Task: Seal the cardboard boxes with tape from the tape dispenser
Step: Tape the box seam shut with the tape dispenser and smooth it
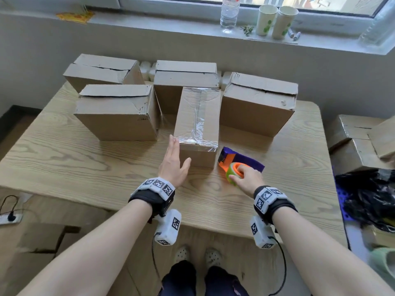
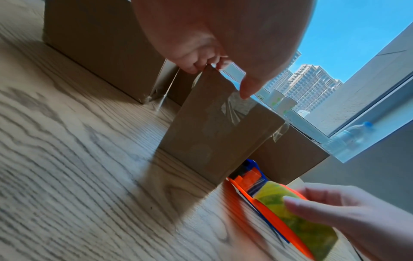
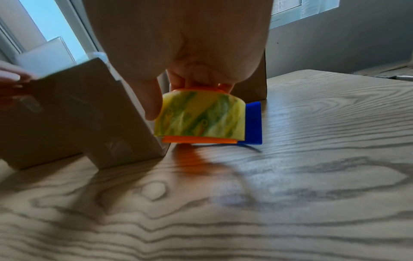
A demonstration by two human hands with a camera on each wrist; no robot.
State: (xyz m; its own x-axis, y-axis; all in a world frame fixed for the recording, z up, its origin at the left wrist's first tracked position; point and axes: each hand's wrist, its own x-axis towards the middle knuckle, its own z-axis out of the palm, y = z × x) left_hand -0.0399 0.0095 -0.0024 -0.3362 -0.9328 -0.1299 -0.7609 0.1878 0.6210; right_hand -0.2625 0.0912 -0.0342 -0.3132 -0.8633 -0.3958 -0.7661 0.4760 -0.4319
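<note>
A taped cardboard box (image 1: 197, 120) stands in the middle of the wooden table (image 1: 64, 159), clear tape running along its top seam and over the near edge. My left hand (image 1: 174, 161) lies flat with straight fingers against the box's near left corner (image 2: 201, 123). The orange and blue tape dispenser (image 1: 235, 163) with its yellow-green roll (image 3: 198, 116) lies on the table right of the box. My right hand (image 1: 245, 177) grips the roll from above, thumb on its side.
Several other cardboard boxes (image 1: 117, 112) with untaped top seams stand behind and beside the taped one, one at the right (image 1: 258, 103). More boxes (image 1: 354, 142) and a black bag (image 1: 367, 197) lie off the table's right edge. Cups and a bottle (image 1: 229, 13) stand on the windowsill.
</note>
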